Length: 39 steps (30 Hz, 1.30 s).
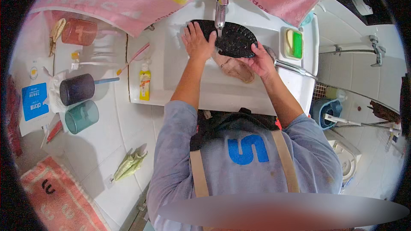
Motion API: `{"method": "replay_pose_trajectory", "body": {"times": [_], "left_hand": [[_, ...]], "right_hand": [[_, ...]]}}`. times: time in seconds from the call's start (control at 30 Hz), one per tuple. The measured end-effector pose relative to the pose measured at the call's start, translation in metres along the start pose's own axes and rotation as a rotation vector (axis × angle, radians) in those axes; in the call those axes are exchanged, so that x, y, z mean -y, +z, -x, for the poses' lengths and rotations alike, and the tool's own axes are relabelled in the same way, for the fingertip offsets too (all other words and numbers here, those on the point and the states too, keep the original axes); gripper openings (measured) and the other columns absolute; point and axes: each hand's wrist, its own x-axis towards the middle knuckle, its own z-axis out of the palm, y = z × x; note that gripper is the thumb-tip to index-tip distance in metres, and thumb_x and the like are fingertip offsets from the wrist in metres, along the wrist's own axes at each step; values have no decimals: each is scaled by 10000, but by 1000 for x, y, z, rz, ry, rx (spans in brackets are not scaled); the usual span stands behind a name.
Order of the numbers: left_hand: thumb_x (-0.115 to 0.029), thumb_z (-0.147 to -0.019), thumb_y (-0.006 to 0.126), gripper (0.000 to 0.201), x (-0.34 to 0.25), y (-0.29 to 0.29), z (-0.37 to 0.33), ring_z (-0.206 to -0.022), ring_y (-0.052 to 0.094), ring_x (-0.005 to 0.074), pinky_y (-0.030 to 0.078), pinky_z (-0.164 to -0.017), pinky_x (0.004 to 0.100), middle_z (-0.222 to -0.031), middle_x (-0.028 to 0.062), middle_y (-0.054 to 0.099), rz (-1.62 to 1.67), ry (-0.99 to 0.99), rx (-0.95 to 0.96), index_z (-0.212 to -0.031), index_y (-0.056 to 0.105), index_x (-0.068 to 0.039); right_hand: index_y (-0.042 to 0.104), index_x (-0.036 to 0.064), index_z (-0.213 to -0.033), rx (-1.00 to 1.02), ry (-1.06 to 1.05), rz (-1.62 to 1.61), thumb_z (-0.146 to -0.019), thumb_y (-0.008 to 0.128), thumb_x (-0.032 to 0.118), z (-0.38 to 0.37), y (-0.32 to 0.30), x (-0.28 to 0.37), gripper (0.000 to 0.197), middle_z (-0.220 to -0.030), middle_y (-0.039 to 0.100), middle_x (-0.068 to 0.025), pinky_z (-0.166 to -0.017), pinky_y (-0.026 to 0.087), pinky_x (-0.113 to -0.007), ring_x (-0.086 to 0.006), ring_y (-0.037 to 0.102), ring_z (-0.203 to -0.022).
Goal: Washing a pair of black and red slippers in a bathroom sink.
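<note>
A black, oval, sole-shaped piece (pixel 239 38), speckled with small light dots, lies tilted under the metal faucet (pixel 220 8), over the white sink (pixel 171 83). Water appears to run onto it from the spout. My left hand (pixel 198 45) rests flat on its left end, fingers spread. At the right end, my right hand (pixel 262 63) grips the edge with the thumb on top; its other fingers are partly hidden. Below it in the basin lies a wet-looking pinkish-beige piece (pixel 237 70), also sole-shaped and partly covered. I cannot tell exactly what either piece is.
A soap dish (pixel 287 54) with a green and a pale block sits on the right rim, beside a metal shower handle (pixel 295 67). On the left rim stand a yellow bottle (pixel 144 84) and a pink toothbrush (pixel 139 52). Pink towels (pixel 107 0) hang at the far side.
</note>
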Motion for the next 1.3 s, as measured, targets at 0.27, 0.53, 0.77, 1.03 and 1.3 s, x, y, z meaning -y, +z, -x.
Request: {"method": "replay_pose_trajectory", "body": {"times": [0.27,0.53,0.77,1.03,1.3], "left_hand": [[-447,-860,477,694,-85,20,50,-1341,236,390,147,-1088,538,-1433,212,305,-121,548,96,-1337,367,45],[-498,-853,482,669,-47,-16,3,-1348,249,350,188,-1083,524,-1446,168,300,-86,400,190,-1369,375,-85],[-582,-859,430,719,64,-2,-4,-1316,305,356,181,-1068,551,-1386,202,379,-173,-165,189,-1320,421,-31],[-157,-839,656,329,49,3,19,-935,611,226,537,-782,404,-1092,113,591,1888,-661,162,-1109,524,-25],[-94,-843,632,367,55,-48,26,-909,614,203,547,-731,337,-1026,86,602,1620,-542,-69,-1174,493,-18]], "right_hand": [[374,94,-1292,19,216,-350,-947,476,145,-6,-7,-29,363,-1239,508,-107,-840,525,-431,-265,554,-1090],[372,101,-1339,89,54,-77,-909,544,162,4,-20,-18,467,-1297,493,-96,-956,453,-486,-258,509,-1177],[413,84,-1283,19,23,29,-928,511,155,29,-29,7,376,-1236,523,-106,-860,517,-500,-291,544,-1117],[438,66,-1255,-35,87,106,-934,490,126,24,-31,8,331,-1231,525,-126,-848,522,-508,-296,550,-1106],[456,35,-1233,-257,154,260,-941,485,126,-30,-40,-34,307,-1177,543,-111,-837,530,-475,-277,564,-1061]]}}
